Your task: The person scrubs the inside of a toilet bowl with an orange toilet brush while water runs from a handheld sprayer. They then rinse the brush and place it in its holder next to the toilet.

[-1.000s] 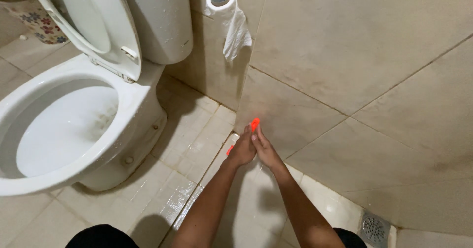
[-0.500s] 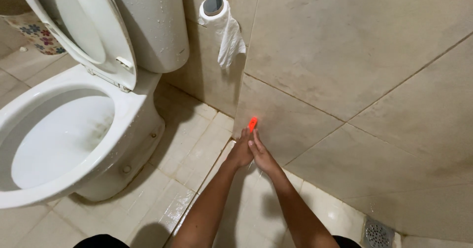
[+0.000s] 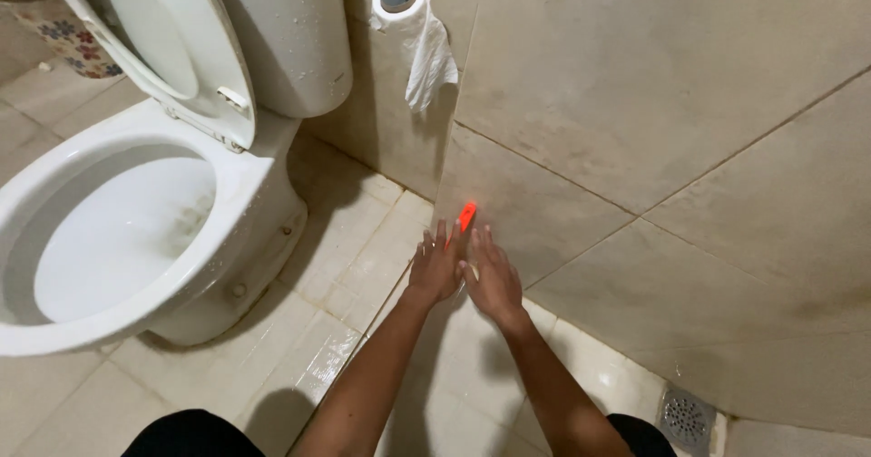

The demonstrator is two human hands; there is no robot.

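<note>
Both my arms reach down to the foot of the beige tiled wall (image 3: 635, 103). My left hand (image 3: 434, 268) and my right hand (image 3: 492, 277) lie side by side, touching. A small orange-red tool (image 3: 466, 214) sticks out past the fingertips between them, against the wall tile. It seems to run under my left hand, whose fingers curl over it. My right hand rests beside it with its fingers stretched out flat. The rest of the tool is hidden under the hands.
A white toilet (image 3: 136, 239) with seat and lid raised stands at the left, its tank (image 3: 290, 30) wet with drops. A toilet paper roll (image 3: 408, 12) hangs on the wall above the hands. A round floor drain (image 3: 685, 416) sits at the lower right. The floor tiles look wet.
My hands stay together at the foot of the wall with the orange tool, shifting only slightly. The view has drifted a little.
</note>
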